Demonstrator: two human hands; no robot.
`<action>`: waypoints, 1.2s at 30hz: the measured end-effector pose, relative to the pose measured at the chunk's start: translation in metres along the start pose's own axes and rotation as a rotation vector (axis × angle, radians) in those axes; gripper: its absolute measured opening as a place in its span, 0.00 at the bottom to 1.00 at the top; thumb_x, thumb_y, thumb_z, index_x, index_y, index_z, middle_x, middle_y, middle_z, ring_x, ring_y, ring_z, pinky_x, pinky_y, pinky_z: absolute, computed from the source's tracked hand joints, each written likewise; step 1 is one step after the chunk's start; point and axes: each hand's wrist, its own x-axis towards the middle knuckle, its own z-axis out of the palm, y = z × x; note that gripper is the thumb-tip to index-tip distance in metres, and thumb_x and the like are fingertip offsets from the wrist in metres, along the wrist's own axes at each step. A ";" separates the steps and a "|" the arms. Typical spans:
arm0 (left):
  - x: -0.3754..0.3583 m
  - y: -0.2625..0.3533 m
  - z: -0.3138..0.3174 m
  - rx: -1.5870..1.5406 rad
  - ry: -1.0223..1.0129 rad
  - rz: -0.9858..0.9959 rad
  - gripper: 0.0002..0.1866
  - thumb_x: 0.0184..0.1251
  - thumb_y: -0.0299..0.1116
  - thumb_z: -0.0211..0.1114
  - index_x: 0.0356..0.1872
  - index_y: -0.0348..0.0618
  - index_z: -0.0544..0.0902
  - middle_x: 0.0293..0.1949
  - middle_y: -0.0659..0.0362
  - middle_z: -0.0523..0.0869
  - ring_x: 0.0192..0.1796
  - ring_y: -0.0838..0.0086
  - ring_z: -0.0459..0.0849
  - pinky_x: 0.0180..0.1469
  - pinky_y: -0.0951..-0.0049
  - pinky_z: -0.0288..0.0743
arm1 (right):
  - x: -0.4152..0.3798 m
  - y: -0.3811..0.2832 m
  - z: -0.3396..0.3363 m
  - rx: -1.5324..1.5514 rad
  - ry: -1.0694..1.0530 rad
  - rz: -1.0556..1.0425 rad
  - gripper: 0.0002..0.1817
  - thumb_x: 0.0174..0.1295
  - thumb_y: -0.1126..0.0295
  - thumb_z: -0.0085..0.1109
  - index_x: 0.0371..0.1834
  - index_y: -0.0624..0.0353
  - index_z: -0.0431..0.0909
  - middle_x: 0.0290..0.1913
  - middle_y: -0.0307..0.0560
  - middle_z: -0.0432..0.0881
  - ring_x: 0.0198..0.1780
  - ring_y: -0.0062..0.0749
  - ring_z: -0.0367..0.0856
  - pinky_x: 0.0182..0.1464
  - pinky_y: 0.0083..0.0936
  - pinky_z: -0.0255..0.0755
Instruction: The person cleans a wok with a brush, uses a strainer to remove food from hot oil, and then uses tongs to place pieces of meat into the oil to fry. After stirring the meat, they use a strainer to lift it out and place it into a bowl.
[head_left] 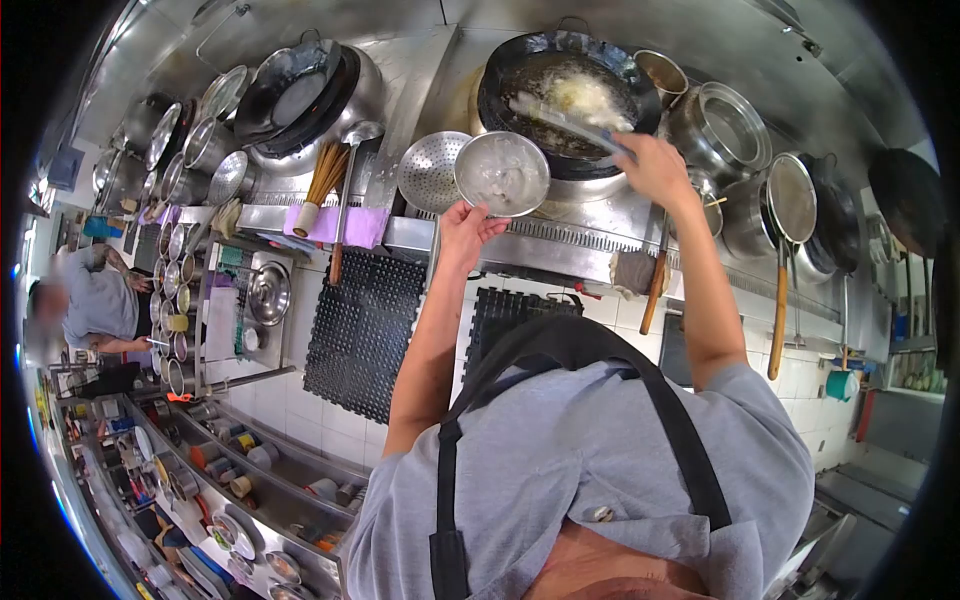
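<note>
Wok: the black wok (520, 75) sits in the stove recess at the far side of the range, with hot oil and a pale, frothing batch of food (585, 97) frying toward its right side.
Right hand: the right hand (655, 170) is clenched round the handle of a long utensil (560, 118) that reaches into the oil beside the food; whether it is tongs, chopsticks or a skimmer is hard to tell through the blur.
Left hand: the left hand (465, 228) grips the near rim of a shallow metal bowl (502, 172), held tilted just in front of the wok's near edge.
Risk, splash: the bowl may hold something pale and wet; tipped in fast, it could make the oil spit onto the bare forearms above it.
Risk, slip: the bowl is pinched by its rim only, so a greasy hold could drop it onto the stove edge.
Risk, crowding: a perforated skimmer (430, 170) hangs touching the bowl's left side and could be knocked.
Surface: a stainless steel range (420, 80), a second wok (300, 90) to the left, pots (725, 125) and ladles to the right.
Room: a commercial kitchen with a white tiled floor, black rubber mats (365, 330), and another person (95, 300) working at a far counter.
</note>
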 end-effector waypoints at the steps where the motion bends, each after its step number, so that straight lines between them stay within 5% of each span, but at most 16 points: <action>1: 0.000 0.002 -0.001 0.025 0.015 0.027 0.05 0.72 0.27 0.59 0.38 0.35 0.75 0.39 0.48 0.86 0.39 0.60 0.90 0.41 0.66 0.86 | -0.013 -0.004 -0.004 -0.013 -0.061 -0.042 0.19 0.62 0.62 0.60 0.56 0.50 0.82 0.44 0.57 0.86 0.50 0.54 0.83 0.55 0.46 0.75; 6: 0.003 0.013 0.004 0.134 0.035 0.117 0.06 0.72 0.28 0.60 0.38 0.34 0.76 0.38 0.50 0.86 0.38 0.62 0.90 0.40 0.68 0.86 | -0.045 -0.022 0.015 -0.142 -0.197 -0.091 0.18 0.62 0.63 0.59 0.56 0.51 0.83 0.43 0.57 0.86 0.47 0.53 0.84 0.53 0.45 0.76; 23: 0.019 0.001 0.006 0.018 0.010 0.030 0.04 0.72 0.26 0.59 0.39 0.36 0.73 0.40 0.48 0.84 0.41 0.56 0.89 0.42 0.65 0.86 | -0.036 0.001 -0.046 0.070 0.148 -0.011 0.18 0.61 0.66 0.61 0.55 0.50 0.83 0.42 0.58 0.86 0.47 0.54 0.83 0.52 0.43 0.75; 30: 0.014 -0.005 0.005 -0.010 0.009 -0.017 0.04 0.73 0.26 0.58 0.39 0.36 0.73 0.43 0.45 0.85 0.42 0.54 0.89 0.43 0.63 0.87 | 0.013 0.049 0.017 -0.014 -0.039 0.060 0.20 0.62 0.64 0.61 0.57 0.53 0.82 0.48 0.59 0.85 0.53 0.54 0.82 0.56 0.44 0.73; 33: 0.010 -0.001 0.005 0.006 0.020 -0.006 0.05 0.73 0.27 0.59 0.40 0.35 0.74 0.42 0.45 0.85 0.42 0.55 0.89 0.43 0.64 0.87 | 0.007 0.041 0.028 -0.046 0.019 0.195 0.19 0.60 0.63 0.63 0.56 0.51 0.83 0.45 0.57 0.86 0.51 0.53 0.83 0.54 0.45 0.74; 36: 0.006 0.002 0.003 0.026 -0.003 0.047 0.06 0.72 0.28 0.60 0.39 0.35 0.75 0.41 0.47 0.86 0.41 0.58 0.90 0.42 0.65 0.86 | -0.016 0.020 0.004 -0.035 0.078 0.116 0.19 0.61 0.63 0.62 0.57 0.49 0.82 0.45 0.57 0.86 0.49 0.53 0.84 0.53 0.46 0.75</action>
